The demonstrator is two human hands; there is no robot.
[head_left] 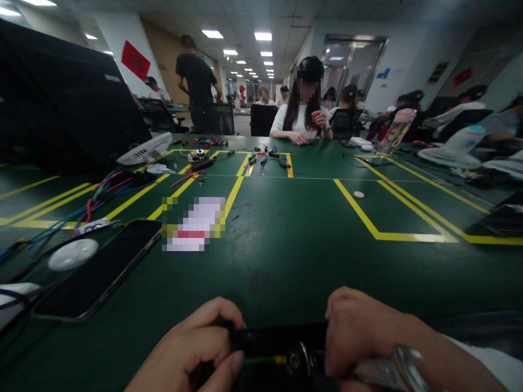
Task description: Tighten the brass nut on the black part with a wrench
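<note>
Fingers of the left hand [200,348] are drawn in narrow on the left end of an open black case [281,333], thumb low and index finger at the far corner. At the other end, the right hand [363,329] is curled like a fist; its fingertips are hidden, so I cannot tell what it closes on. The case lies between the 2 hands at the near edge of the view; whether it rests on the green tabletop [286,256] or is held above it is unclear.

Inside, a green-yellow wire [261,360] runs toward a round metal terminal [294,361], with a curved metal loop [305,354] just beside it. My judgement is that a sideways pull by the left thumb, so near the wire, could strain its end, and uneven force from the 2 hands could twist the case.

Both hands come in from below, knuckles up; the right forearm slants in from the lower right, its white sleeve [486,362] pushed back past the wrist.
</note>
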